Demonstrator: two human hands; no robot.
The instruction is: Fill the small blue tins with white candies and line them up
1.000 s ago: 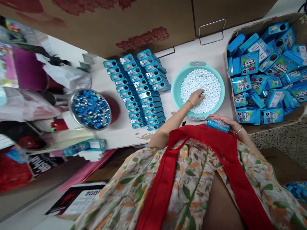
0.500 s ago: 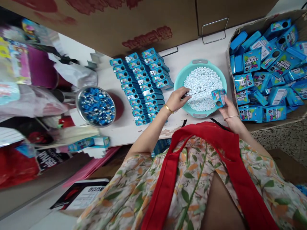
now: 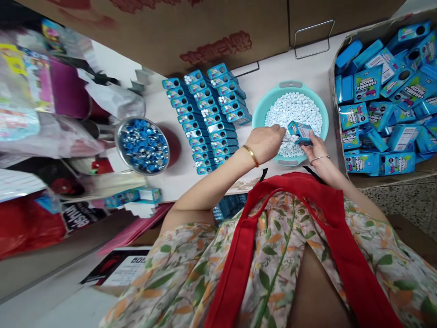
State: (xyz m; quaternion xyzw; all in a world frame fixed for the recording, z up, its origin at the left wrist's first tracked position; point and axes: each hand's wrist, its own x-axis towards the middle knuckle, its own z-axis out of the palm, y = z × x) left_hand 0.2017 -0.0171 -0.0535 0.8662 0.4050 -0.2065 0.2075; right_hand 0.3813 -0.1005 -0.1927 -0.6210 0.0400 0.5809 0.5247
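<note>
My right hand (image 3: 316,147) grips a small blue candy box (image 3: 299,131), tilted over a turquoise bowl (image 3: 256,111). White candies (image 3: 296,105) fill much of that bowl. My left hand (image 3: 268,142), with a gold bangle at the wrist, is closed at the bowl's left side, close to the box. Its fingers are pinched around something mostly hidden, with pale bits showing between hand and box. Left of the bowl, several blue boxes (image 3: 223,130) stand in columns, round holes facing up; white candies show at some of the holes.
A cardboard carton (image 3: 336,68) at right holds many blue boxes. A metal bowl (image 3: 118,141) of blue and silver pieces stands at left. A large cardboard box (image 3: 218,27) lines the back, with a wire handle (image 3: 314,40). Bags (image 3: 61,141) crowd the far left.
The candy box has moved left over the candies and tilted. My left hand has come out of the candies toward the bowl's near left rim and closed up to the box.
</note>
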